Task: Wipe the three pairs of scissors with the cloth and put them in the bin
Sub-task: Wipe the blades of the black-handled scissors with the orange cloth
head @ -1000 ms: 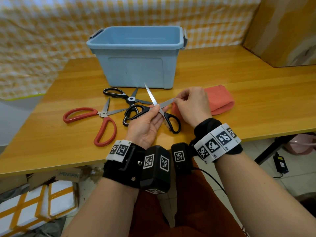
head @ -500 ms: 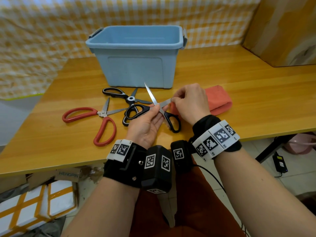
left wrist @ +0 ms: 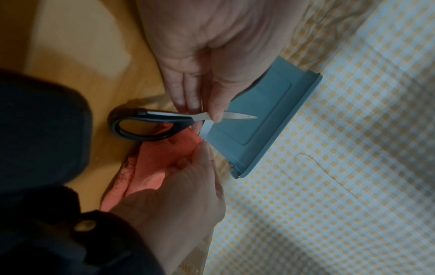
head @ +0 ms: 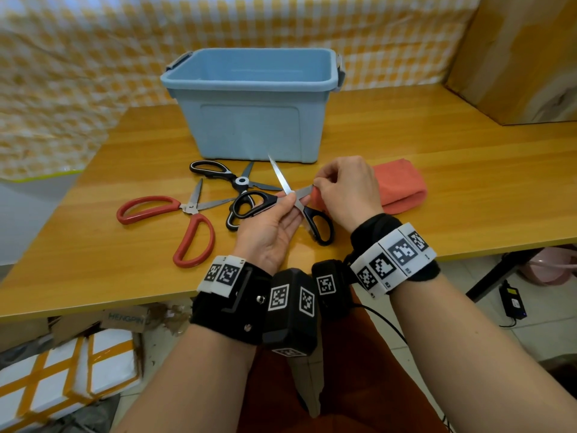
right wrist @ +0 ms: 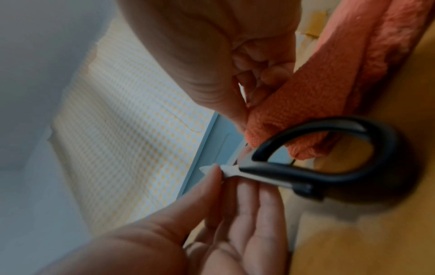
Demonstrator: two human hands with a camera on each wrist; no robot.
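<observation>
Pinching the open black scissors [head: 282,176] near the screw with the left hand [head: 271,226], thumb on top and fingers flat below. Squeezing a corner of the orange cloth [head: 399,189] round one blade with the curled fingers of the right hand [head: 346,192]. Held just above the wooden table [head: 437,198], in front of the blue bin [head: 259,132]. No scissors to be seen in the bin, though cannot see its floor. Two more pairs lying open on the table to the left: the red scissors [head: 191,209] and the black-and-white scissors [head: 240,181], close by each other.

Plenty to go wrong from here, probably.
- Easy to get a cut, with only a thin bit of cloth between fingers and sharp edge. Rub along the blade, never across it.
- Other blade sticking up, point toward the bin, free to swing. Could snap shut on a thumb with a loose hold.
- Only a small pinch on the left, so could slip and fall point-first onto the table or a leg.
- Black-and-white pair right by the left hand, so easy to bump.
- Most of the cloth lying on the table. Might drag or catch on a handle.
- No dropping open scissors into the bin. Better to shut them first.
</observation>
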